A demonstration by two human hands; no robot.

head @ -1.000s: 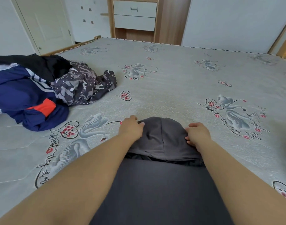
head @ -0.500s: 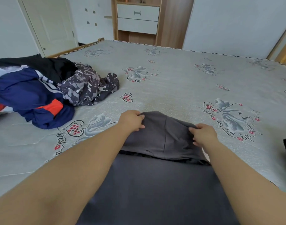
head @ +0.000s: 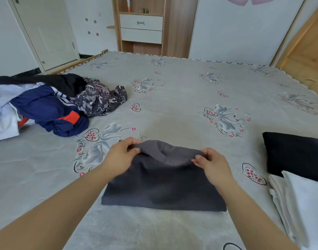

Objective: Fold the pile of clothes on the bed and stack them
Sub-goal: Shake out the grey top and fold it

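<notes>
A dark grey garment [head: 160, 188] lies folded on the bed [head: 190, 98] in front of me. My left hand [head: 121, 156] pinches its far left corner, and my right hand [head: 211, 165] pinches its far right corner. Between them the far edge is lifted and curls toward me, showing a lighter grey inside. A pile of unfolded clothes [head: 46, 103] sits at the left: a navy jacket with an orange patch, a camouflage piece, a black one and a white one. Folded black [head: 295, 156] and white [head: 302, 202] garments lie at the right edge.
The bed sheet is grey with swan and heart prints. A wooden cabinet with white drawers [head: 142, 27] stands beyond the far edge, a white door [head: 50, 33] is at the back left, and a wooden headboard [head: 306, 56] rises at the right.
The view has pulled back and risen, so the whole grey garment and the folded items at the right show. Both hands have lifted the garment's far edge and drawn it toward me.
</notes>
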